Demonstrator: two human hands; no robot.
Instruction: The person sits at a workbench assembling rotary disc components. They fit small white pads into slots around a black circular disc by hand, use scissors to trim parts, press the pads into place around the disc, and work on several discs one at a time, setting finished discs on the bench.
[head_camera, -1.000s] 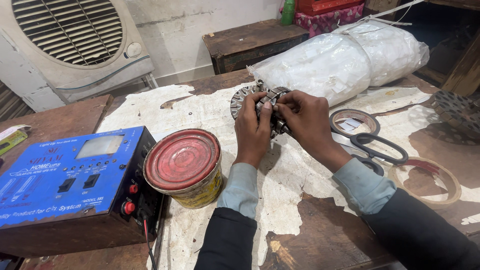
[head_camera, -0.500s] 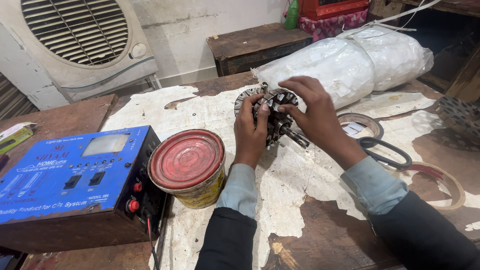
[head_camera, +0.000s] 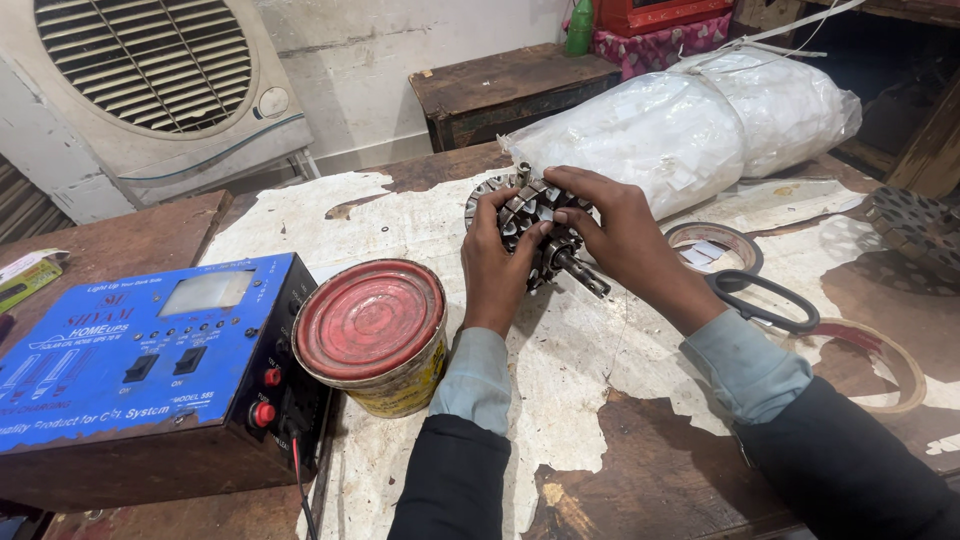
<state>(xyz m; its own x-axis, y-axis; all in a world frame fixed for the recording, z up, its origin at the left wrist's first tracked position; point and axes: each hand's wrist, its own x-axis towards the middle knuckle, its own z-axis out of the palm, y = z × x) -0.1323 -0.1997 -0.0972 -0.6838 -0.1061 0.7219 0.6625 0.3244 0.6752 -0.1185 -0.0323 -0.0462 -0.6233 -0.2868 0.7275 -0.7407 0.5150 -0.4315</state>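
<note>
1. Hands meet at the far middle of the desk (head_camera: 420, 215), both closed around a round motor stator (head_camera: 535, 225) with dark wound coils and a metal shaft that sticks out toward the near right.
2. The left hand (head_camera: 495, 265) has its grip clenched on the left side of the motor stator, thumb pressed on its face, fingers curled behind.
3. The right hand (head_camera: 625, 235) has its grip grasping the top and right side of the same part, fingertips (head_camera: 560, 215) spread over the coils.
4. The motor stator sits just above the peeling white desk surface, tilted; whether its lower edge touches the desk cannot be told.
5. Near left of the left forearm stands a round tin (head_camera: 375, 335) with a red lid and yellow wall.
6. Just beside the tin, further left, a blue power supply box (head_camera: 150, 360) with switches, red knobs and a small display lies on the desk.
7. Right of the right wrist lie black-handled scissors (head_camera: 765, 300), with a tape roll (head_camera: 715, 245) just beyond them and another tape roll (head_camera: 885, 365) nearer.
8. A white plastic-wrapped bundle (head_camera: 690, 125) lies just behind the hands, on the far right.
9. An air cooler (head_camera: 150, 80) with a round grille stands at the far left, well apart from the hands.
</note>
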